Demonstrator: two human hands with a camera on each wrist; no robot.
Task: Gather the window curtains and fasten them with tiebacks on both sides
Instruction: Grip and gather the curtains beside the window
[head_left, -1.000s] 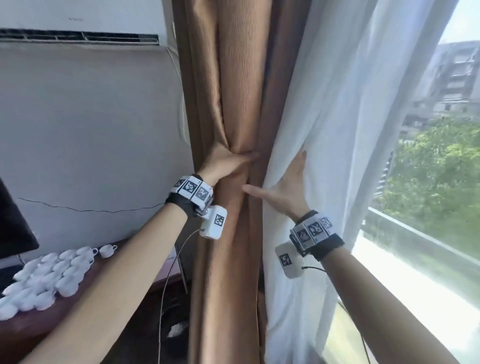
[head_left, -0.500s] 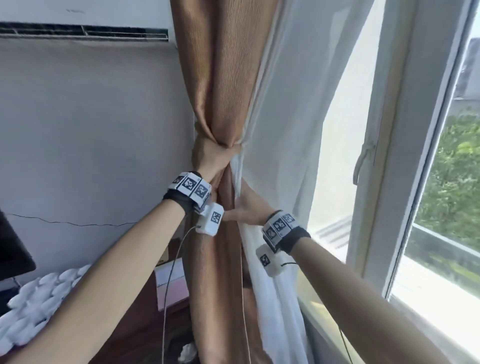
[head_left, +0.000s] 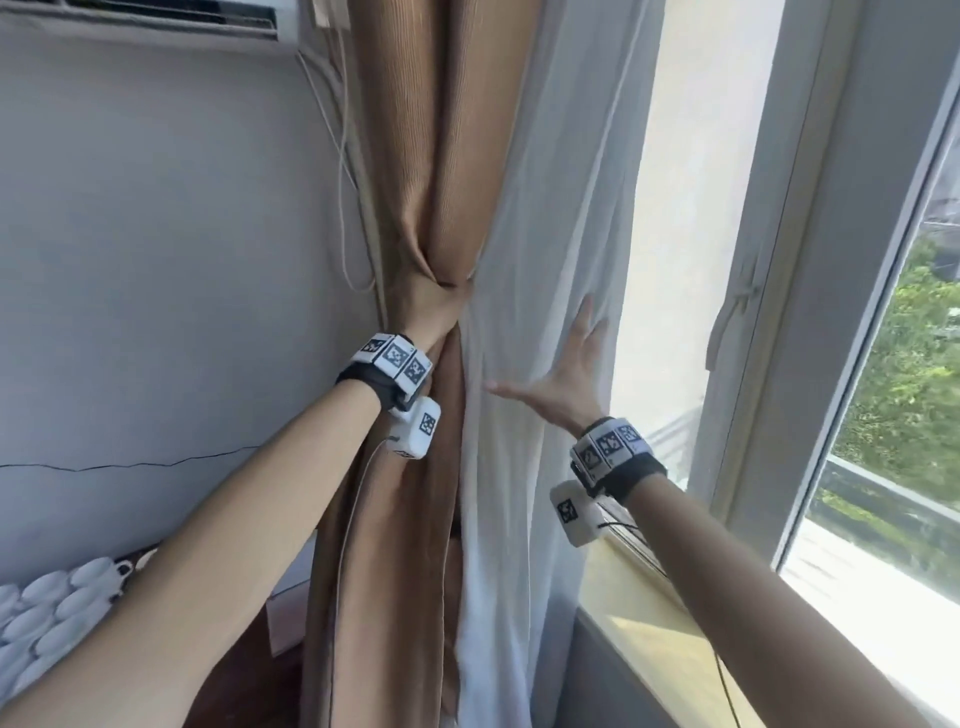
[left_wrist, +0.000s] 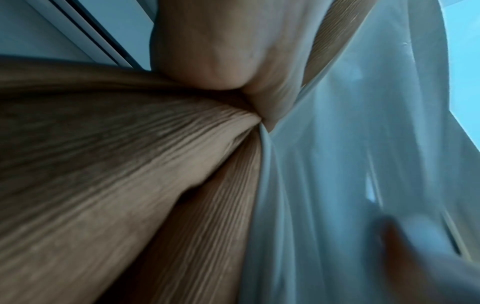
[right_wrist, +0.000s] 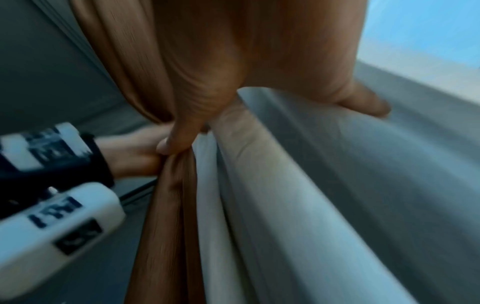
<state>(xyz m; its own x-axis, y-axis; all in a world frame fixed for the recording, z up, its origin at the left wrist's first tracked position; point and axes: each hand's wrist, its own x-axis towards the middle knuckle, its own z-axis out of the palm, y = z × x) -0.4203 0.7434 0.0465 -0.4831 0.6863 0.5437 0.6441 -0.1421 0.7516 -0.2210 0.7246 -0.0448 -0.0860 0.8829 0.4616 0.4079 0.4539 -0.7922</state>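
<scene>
Beside window, brown curtain (head_left: 415, 156) bunched; left hand (head_left: 431, 312) grips.

Brown ribbed curtain (head_left: 441, 171): hangs against the wall corner, gathered and cinched to a narrow waist at mid-height, flaring again below. White sheer curtain (head_left: 561, 218): hangs just right of it, touching along the shared edge, loosely pleated, its right edge drawn toward the brown one. No tieback visible on either.

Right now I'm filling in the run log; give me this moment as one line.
left hand: grips bunched brown curtain | right hand: open, flat on white sheer curtain | tieback: none visible
</scene>
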